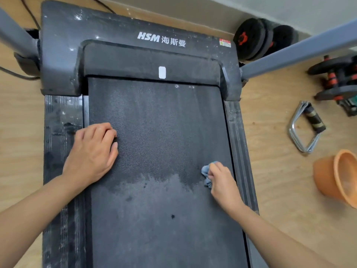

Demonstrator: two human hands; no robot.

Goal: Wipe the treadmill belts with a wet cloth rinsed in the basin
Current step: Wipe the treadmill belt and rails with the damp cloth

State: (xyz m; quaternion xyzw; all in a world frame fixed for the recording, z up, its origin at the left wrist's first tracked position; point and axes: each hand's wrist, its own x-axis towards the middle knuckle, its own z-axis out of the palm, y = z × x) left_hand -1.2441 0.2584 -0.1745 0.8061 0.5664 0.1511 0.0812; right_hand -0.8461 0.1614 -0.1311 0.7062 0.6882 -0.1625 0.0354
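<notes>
Status: wipe in progress, part done by my judgement. The belt (154, 122) reads darker at the far end. The near stretch is grey w/ dust and a few dark drip spots.

R hand (222, 180): fingers closed round the cloth (206, 169), which is bunched into a small wad and sits on the belt at its right edge, just beside the side rail (238, 132).

L hand (92, 151): fingers curled under, nothing in it, tips bearing on the belt near its left edge.

Basin (336, 176): on the floor to my right, well apart from the treadmill. It looks tilted; water level can't be told.

Risks noted:
1. Belt may roll under my L hand if I lean on it, as it's a free-running surface. Loss of balance likely.
2. Wadded cloth gives little contact, so streaks and missed strips are probable. Needs opening flat.
3. Cloth is close to the gap betw. belt and rail, and a corner could drag in and snag.
4. Too wet a cloth means drips run under the belt or toward the motor cover (123, 29). A cable (29, 16) lies behind it, so water there is a hazard.
5. Reaching back to rinse, my R arm could knock the basin over.
</notes>
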